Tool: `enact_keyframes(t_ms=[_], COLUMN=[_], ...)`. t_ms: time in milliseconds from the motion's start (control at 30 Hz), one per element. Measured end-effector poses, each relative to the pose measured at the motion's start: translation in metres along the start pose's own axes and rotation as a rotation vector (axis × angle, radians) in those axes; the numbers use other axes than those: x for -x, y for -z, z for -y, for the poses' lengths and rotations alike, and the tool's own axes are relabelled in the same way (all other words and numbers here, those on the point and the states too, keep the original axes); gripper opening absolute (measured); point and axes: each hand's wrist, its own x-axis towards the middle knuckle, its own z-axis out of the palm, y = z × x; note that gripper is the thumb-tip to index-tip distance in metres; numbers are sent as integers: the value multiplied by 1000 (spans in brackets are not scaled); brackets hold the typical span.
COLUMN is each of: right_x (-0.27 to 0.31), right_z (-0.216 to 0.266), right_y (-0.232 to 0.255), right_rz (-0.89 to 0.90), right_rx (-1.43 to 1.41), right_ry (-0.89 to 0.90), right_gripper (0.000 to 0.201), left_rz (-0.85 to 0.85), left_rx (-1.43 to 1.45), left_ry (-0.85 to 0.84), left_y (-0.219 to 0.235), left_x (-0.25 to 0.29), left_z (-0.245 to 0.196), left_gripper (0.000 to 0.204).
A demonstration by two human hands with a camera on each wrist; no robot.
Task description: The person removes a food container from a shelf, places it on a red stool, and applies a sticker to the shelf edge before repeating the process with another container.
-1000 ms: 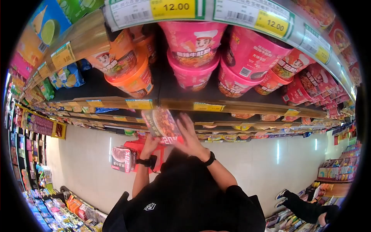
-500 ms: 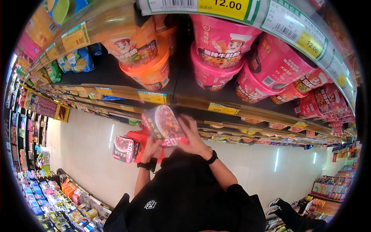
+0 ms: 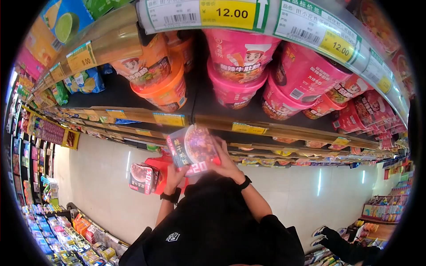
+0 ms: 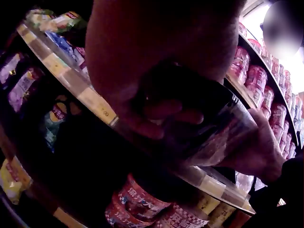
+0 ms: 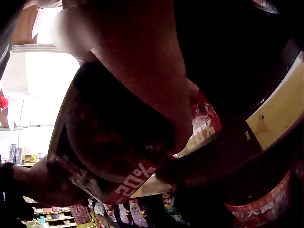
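A boxed ready meal (image 3: 193, 146) with a round food picture and a "20" print is held between both hands, its printed face turned up to the head camera. The left hand (image 3: 177, 176) grips its near left corner. Curled fingers of that hand (image 4: 166, 114) show under the box in the left wrist view. On the other side the right hand (image 3: 226, 163) holds the box by its right edge. In the right wrist view the box (image 5: 95, 147) is dark, with the right hand (image 5: 147, 76) across it. A similar meal box (image 3: 143, 177) lies at a red basket (image 3: 164, 166) beside the left forearm.
Ahead is a shelf (image 3: 199, 106) with stacked pink tubs (image 3: 239, 57) and orange tubs (image 3: 153, 75). Its yellow price-tag edge (image 3: 248, 128) lies just beyond the box. Pale floor (image 3: 288, 190) runs below. Another person's legs (image 3: 341, 244) show at lower right.
The held box has turned so its printed face shows more fully. The right hand's spread fingers have settled along its right edge. The head view has shifted slightly over the shelf.
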Motion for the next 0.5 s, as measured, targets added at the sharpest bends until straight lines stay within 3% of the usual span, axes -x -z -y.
enact_keyframes(t_ms=[267,500], right_x=[1,9], right_z=[5,-1], right_y=[6,-2], right_rz=[-84,-186], right_rx=[-10,-95], right_ry=[-46,-9], right_gripper=[73,59], left_rz=[31,57], left_rx=[-14,-34], left_ry=[-89,-28], left_y=[-7,-9], left_x=[-7,-2], left_z=[1,-10], left_gripper=[24,27])
